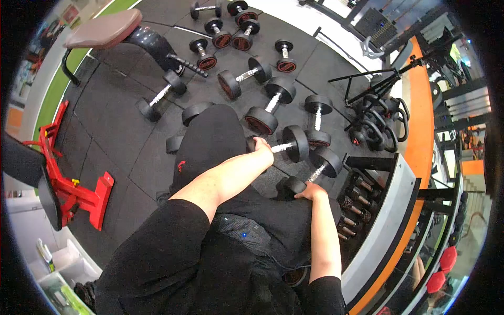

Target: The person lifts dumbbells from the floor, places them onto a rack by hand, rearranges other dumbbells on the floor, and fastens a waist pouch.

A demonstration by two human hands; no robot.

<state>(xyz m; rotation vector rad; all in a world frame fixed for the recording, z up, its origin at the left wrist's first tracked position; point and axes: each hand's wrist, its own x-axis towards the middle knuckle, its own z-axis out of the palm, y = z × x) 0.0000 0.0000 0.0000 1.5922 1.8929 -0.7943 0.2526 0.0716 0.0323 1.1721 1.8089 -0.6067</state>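
My left hand [262,151] is closed on a black dumbbell [297,143] with a silver handle, near its left head. Much of that head is hidden behind the hand, beside my raised knee. Lower and to the right, my right hand [313,192] is closed at another dumbbell [325,161], next to its lower head. Its bare handle shows above the fingers. Close by on the floor lie a red-marked dumbbell [261,121] and an upright-lying dumbbell [318,120]. My knee partly covers one more dumbbell [196,112] on the left.
Several dumbbells [242,79] are scattered over the black tiled floor [113,139]. A brown-padded bench [105,29] and a red-framed machine [100,202] stand left. At right are a weight rack [380,212], kettlebells [375,123] and a black stand [380,79].
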